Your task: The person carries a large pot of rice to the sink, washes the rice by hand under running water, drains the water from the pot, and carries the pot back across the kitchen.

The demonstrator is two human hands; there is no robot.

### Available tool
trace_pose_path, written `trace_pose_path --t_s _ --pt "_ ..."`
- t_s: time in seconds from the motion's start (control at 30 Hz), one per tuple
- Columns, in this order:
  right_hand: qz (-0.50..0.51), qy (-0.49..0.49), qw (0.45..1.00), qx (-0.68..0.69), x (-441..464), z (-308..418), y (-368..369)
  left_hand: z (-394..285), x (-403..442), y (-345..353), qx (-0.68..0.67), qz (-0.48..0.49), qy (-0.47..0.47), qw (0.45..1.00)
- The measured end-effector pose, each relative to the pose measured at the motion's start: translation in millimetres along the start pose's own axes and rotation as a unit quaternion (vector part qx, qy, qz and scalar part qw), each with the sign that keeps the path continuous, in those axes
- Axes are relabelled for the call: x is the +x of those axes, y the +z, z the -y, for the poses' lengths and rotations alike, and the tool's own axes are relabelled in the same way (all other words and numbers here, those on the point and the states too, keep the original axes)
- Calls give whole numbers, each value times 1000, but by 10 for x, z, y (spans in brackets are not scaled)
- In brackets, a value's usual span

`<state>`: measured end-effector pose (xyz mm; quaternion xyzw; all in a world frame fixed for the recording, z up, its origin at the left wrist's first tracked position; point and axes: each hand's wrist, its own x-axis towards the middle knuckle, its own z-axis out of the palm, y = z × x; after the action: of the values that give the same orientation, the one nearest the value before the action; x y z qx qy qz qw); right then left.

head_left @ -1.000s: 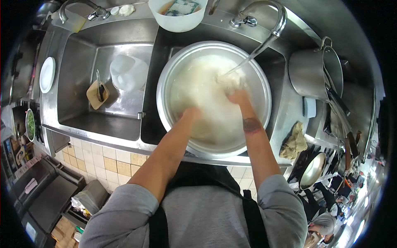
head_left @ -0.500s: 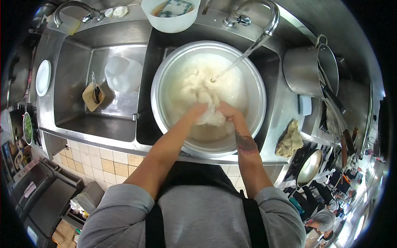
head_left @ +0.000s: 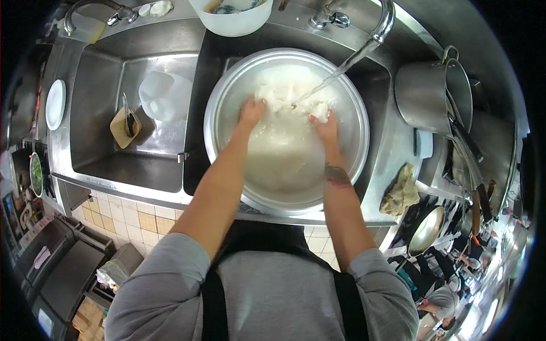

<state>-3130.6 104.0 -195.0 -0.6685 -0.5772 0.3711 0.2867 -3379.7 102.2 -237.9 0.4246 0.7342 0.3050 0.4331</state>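
A large round metal basin (head_left: pixel 210 125) stands in the right-hand sink, holding cloudy water (head_left: pixel 281 159) and a pale heap of what looks like rice (head_left: pixel 287 94). At the heap's left edge is my left hand (head_left: pixel 252 111), fingers apart and partly under the surface. My right hand (head_left: pixel 325 126) is at the right edge, thumb and fingers spread, with white grains around the fingertips. Between the hands and beyond them, a stream of water (head_left: pixel 347 63) falls from the faucet (head_left: pixel 388 25) into the basin. The submerged fingertips are hard to make out.
The left sink (head_left: pixel 122 176) holds a translucent plastic jug (head_left: pixel 165 96) and a tan dish (head_left: pixel 125 129) with a utensil. A white tub (head_left: pixel 236 25) sits behind the basin. To the right are a tall pot (head_left: pixel 424 94), a crumpled cloth (head_left: pixel 401 193) and a pan (head_left: pixel 426 230).
Both hands moved from the basin's near middle toward its far side and spread apart. The clump of white grains between them is released, and the heap now lies at the far side.
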Motion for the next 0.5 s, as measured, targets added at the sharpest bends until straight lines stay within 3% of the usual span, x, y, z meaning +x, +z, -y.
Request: trace_pose_path --t_s 0.03,0.1,0.17,0.3,0.37,0.5 --pt "-24 95 967 236 -45 -139 121 -146 -187 -7 -61 -21 -42 997" --pt "-53 84 961 256 -214 28 288 -422 -523 42 -121 -42 -82 988" --pt "-61 128 919 368 -324 74 463 -629 -740 158 -283 -33 -136 949" --pt "-7 143 955 260 -422 446 611 -182 -632 664 -302 14 -196 933" --pt "7 212 871 443 -496 748 542 -239 -743 654 -333 15 -152 931" --pt "25 226 903 364 -429 1001 402 -843 -809 385 -317 -57 -100 941"
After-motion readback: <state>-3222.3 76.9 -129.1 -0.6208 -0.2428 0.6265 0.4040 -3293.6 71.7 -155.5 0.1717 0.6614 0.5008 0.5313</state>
